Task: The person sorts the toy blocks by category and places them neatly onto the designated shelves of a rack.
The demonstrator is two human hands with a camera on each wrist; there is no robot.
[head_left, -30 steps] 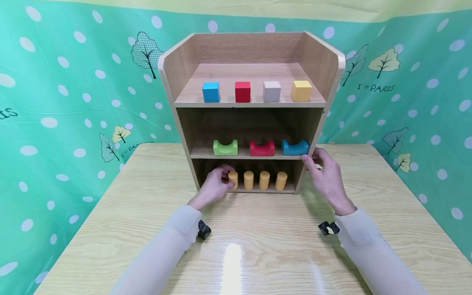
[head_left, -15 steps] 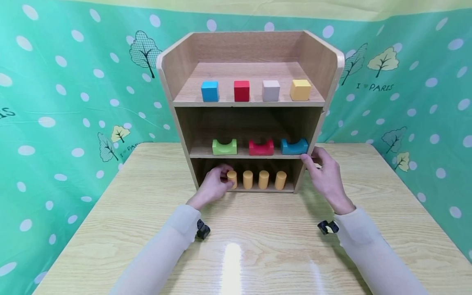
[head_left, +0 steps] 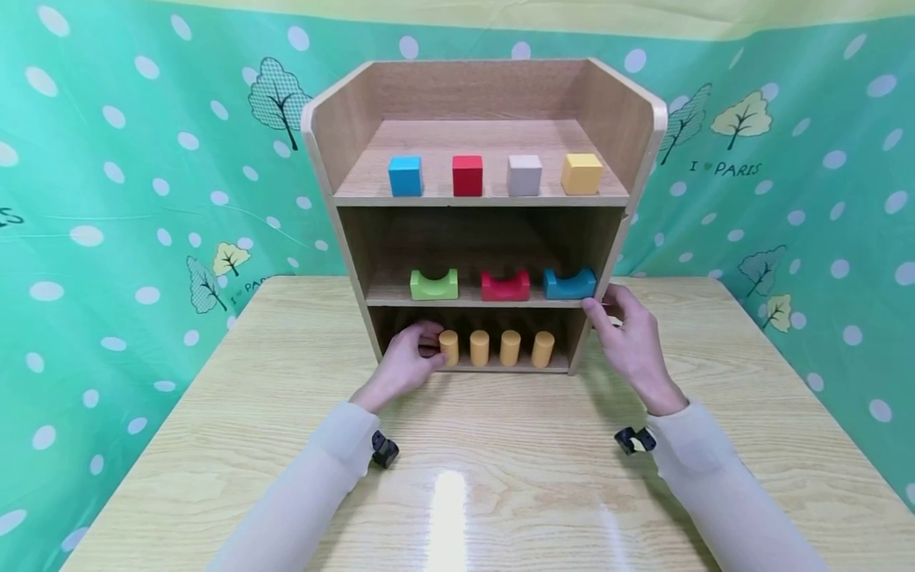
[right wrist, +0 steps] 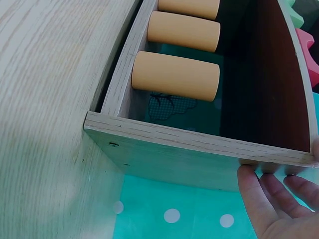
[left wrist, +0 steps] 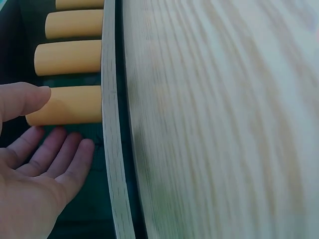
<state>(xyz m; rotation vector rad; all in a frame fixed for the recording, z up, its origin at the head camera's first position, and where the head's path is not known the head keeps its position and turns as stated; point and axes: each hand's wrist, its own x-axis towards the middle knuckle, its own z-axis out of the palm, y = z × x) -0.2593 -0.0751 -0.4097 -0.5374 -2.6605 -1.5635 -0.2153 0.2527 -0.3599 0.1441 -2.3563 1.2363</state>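
Note:
Several orange wooden cylinders stand in a row on the bottom level of a small wooden shelf. My left hand is at the leftmost cylinder. In the left wrist view its thumb overlaps that cylinder, while the other fingers lie loosely extended beside it. My right hand grips the shelf's right side panel at the middle level, thumb at the front edge and fingers against the outer face.
Green, red and blue arch-cut blocks stand on the middle level. Blue, red, grey and yellow cubes line the top. The shelf stands on a wood-grain table before a dotted teal cloth.
My left hand has shifted slightly left and its grasp on the leftmost cylinder has loosened; the cylinder stays upright in the row. My right hand keeps its grip on the shelf.

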